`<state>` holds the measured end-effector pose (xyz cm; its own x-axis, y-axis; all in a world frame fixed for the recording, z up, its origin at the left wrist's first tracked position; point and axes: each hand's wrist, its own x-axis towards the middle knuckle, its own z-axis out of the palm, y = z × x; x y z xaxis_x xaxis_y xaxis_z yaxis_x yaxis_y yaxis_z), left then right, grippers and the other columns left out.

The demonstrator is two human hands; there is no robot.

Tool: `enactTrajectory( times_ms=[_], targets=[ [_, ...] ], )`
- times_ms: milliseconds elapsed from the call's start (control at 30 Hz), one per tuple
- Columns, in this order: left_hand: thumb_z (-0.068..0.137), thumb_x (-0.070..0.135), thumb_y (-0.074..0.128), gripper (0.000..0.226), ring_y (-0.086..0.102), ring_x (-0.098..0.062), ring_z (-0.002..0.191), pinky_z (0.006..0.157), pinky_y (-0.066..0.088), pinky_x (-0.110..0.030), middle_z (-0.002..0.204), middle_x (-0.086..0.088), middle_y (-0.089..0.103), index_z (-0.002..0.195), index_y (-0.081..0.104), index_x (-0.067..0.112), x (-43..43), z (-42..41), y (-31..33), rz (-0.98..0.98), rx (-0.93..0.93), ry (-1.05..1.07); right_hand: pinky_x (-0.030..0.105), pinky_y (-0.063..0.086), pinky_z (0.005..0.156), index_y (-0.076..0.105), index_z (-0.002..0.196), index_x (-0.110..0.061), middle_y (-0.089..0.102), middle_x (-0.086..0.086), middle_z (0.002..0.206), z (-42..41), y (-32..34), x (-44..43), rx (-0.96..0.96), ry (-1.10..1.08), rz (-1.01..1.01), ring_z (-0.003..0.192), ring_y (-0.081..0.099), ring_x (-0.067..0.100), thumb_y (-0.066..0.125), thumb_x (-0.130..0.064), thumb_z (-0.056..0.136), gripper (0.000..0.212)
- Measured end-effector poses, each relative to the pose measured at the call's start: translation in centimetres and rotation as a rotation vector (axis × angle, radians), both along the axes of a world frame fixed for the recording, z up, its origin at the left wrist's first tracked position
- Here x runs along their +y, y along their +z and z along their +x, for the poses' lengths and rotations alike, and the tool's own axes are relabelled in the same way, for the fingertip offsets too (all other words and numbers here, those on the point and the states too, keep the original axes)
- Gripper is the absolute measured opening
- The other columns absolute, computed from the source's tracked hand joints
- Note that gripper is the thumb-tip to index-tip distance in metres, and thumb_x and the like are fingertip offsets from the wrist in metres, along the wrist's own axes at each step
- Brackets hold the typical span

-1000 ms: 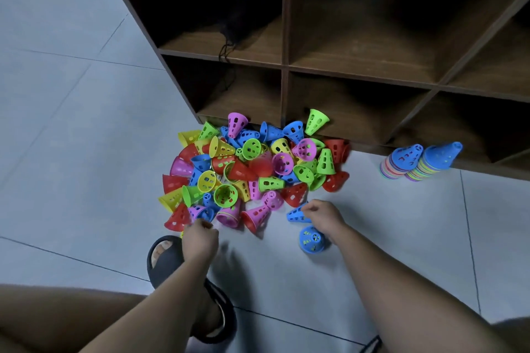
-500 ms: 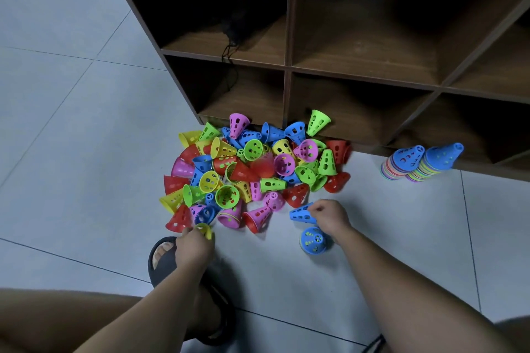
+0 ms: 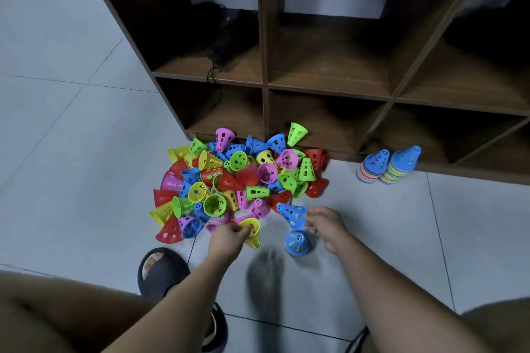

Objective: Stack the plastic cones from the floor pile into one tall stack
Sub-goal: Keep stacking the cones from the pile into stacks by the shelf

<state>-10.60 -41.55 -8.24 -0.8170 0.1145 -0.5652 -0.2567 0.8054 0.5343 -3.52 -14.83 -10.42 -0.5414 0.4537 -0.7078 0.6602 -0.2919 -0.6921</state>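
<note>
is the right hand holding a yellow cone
No, the right hand pinches a blue cone; the left hand holds the yellow cone.

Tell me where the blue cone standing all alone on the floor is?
In the head view, the standing blue cone is right of centre, just below the right hand, which grips a second blue cone beside the pile.

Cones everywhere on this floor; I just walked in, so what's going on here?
A person is working through a pile of colourful cones. The left hand pinches a yellow cone at the pile's near edge; the right hand holds a blue cone near a second blue cone on the floor. Two stacks stand beside the wooden shelf.
</note>
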Motion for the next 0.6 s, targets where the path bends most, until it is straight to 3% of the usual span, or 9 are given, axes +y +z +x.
enactTrajectory(
  times_ms=[133,233,300,400,500,600],
  targets=[
    [0.069,0.071,0.084,0.055,0.069,-0.014,0.073,0.063,0.047,-0.032,0.079,0.002,0.077,0.088,0.077,0.020,1.9,0.9,1.8,0.145,-0.031,-0.064,0.024,0.044,0.056,0.070,0.105,-0.009,0.070,0.014,0.082,1.5,0.9,0.2,0.018,-0.063,-0.091,0.063,0.062,0.016,0.070,0.000,0.095,0.013],
    [0.070,0.054,0.096,0.046,0.070,-0.014,0.078,0.064,0.049,-0.025,0.087,0.001,0.078,0.097,0.073,0.024,2.3,1.3,2.7,0.180,-0.024,-0.092,0.026,0.045,0.061,0.069,0.099,-0.011,0.069,0.012,0.079,2.3,1.4,0.0,-0.012,-0.066,-0.121,0.061,0.059,0.016,0.068,0.000,0.097,0.011],
    [0.082,0.048,0.089,0.036,0.066,-0.008,0.073,0.062,0.047,-0.026,0.082,0.000,0.077,0.094,0.074,0.018,2.6,1.5,3.1,0.180,0.027,-0.091,0.025,0.047,0.060,0.068,0.095,-0.011,0.067,0.011,0.077,2.9,1.5,-0.3,-0.038,-0.043,-0.128,0.061,0.058,0.016,0.066,0.001,0.098,0.012],
    [0.097,0.051,0.073,0.042,0.066,-0.001,0.061,0.068,0.054,-0.033,0.078,-0.002,0.075,0.085,0.069,0.011,2.8,1.9,3.6,0.241,0.046,-0.076,0.023,0.051,0.055,0.067,0.097,-0.010,0.067,0.010,0.076,3.8,1.3,-0.7,-0.093,-0.016,-0.105,0.058,0.058,0.013,0.063,0.001,0.100,0.012],
    [0.107,0.050,0.056,0.044,0.071,-0.014,0.067,0.071,0.061,-0.041,0.076,-0.005,0.076,0.088,0.068,0.012,3.0,2.3,3.6,0.315,0.072,0.007,0.024,0.052,0.056,0.069,0.098,-0.011,0.069,0.011,0.080,4.6,1.0,-0.8,-0.141,-0.002,-0.045,0.062,0.060,0.015,0.060,-0.001,0.100,0.013],
    [0.112,0.048,0.045,0.047,0.066,-0.022,0.065,0.064,0.055,-0.036,0.072,-0.006,0.075,0.091,0.067,0.012,3.5,2.2,4.3,0.370,0.045,0.096,0.031,0.054,0.063,0.073,0.096,-0.012,0.072,0.011,0.077,5.3,0.7,-0.9,-0.178,0.028,0.014,0.067,0.063,0.020,0.060,-0.003,0.097,0.016]
  ],
)
